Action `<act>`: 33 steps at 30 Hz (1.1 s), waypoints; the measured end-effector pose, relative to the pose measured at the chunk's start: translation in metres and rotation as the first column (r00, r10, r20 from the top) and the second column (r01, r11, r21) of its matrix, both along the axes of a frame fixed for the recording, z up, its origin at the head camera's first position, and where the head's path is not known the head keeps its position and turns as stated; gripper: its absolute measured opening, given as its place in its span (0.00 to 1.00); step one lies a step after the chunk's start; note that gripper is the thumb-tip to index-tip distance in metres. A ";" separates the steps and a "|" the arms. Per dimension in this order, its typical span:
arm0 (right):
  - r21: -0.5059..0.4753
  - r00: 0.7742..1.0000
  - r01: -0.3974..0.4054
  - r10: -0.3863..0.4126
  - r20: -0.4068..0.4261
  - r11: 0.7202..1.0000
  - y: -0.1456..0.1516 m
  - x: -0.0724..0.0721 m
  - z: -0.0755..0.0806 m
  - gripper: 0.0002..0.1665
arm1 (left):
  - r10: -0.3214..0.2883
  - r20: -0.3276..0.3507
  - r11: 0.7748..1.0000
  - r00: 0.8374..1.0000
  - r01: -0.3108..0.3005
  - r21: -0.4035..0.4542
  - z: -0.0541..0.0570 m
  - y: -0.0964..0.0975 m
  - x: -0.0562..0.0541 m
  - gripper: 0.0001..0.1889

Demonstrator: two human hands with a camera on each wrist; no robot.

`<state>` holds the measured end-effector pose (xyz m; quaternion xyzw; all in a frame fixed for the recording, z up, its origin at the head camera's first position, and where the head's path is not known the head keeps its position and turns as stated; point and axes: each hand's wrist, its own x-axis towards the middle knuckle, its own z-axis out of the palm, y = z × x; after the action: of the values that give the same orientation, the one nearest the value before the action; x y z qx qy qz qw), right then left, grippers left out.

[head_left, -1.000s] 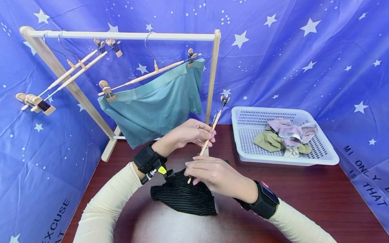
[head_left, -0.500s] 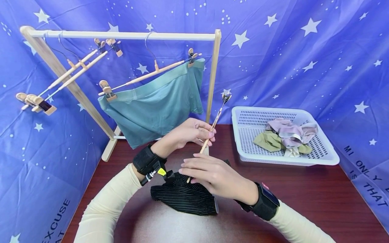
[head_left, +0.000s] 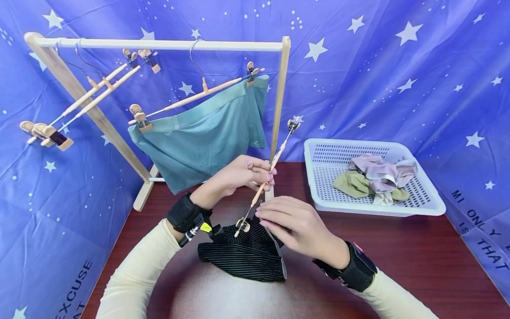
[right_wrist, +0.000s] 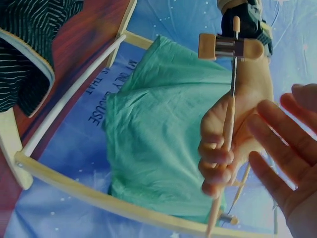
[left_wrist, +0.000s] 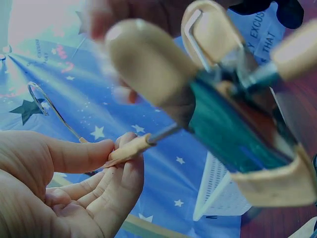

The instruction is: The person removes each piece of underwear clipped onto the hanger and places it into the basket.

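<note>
In the head view my left hand [head_left: 239, 176] pinches the wooden bar of a clip hanger [head_left: 258, 193] between thumb and fingers. The hanger slants above the table, its near clip [head_left: 243, 224] over a black striped garment [head_left: 243, 261] that lies bunched on the tabletop. My right hand [head_left: 296, 221] is beside that lower end, fingers loosely extended and holding nothing. In the left wrist view the clip [left_wrist: 148, 64] looms large and blurred. From the right wrist, my right fingers [right_wrist: 285, 148] appear apart from the hanger bar.
Behind the hands stands a wooden rack [head_left: 159, 44] with teal shorts [head_left: 203, 133] clipped to a hanger. Two bare clip hangers [head_left: 95, 95] hang at its left end. At the right, a white basket [head_left: 318, 195] holds crumpled lilac and green cloth items.
My right hand has come off the hanger's lower end and drawn slightly right, uncovering the near clip. My left hand and the hanger have shifted a little left.
</note>
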<state>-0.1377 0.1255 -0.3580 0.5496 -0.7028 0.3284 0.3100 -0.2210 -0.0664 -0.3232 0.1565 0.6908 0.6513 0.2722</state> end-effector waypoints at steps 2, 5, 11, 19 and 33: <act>-0.001 0.998 0.044 -0.044 0.034 0.999 0.003 -0.001 -0.004 0.14 | -0.003 -0.003 1.000 1.000 0.003 0.016 0.000 -0.003 0.000 0.13; 0.045 0.989 0.110 -0.113 0.090 0.993 0.008 -0.003 -0.012 0.16 | -0.014 -0.032 1.000 0.999 0.014 0.017 0.000 -0.007 0.001 0.13; 0.203 0.963 0.182 -0.216 0.162 0.962 0.006 -0.004 -0.028 0.13 | -0.025 -0.057 1.000 0.998 0.026 0.016 -0.003 -0.013 0.003 0.14; 0.515 0.935 0.169 -0.302 0.187 0.840 -0.005 0.003 -0.050 0.36 | -0.011 -0.055 1.000 0.998 0.012 0.020 -0.010 -0.014 0.008 0.15; 0.793 0.905 0.074 -0.375 0.202 0.605 -0.019 0.000 -0.084 0.60 | 0.037 -0.070 0.999 0.997 -0.035 0.034 -0.016 -0.016 0.011 0.13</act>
<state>-0.1380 0.1068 -0.4425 0.4669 -0.8820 0.0469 -0.0438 -0.2103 -0.0828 -0.3389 0.1714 0.6917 0.6616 0.2334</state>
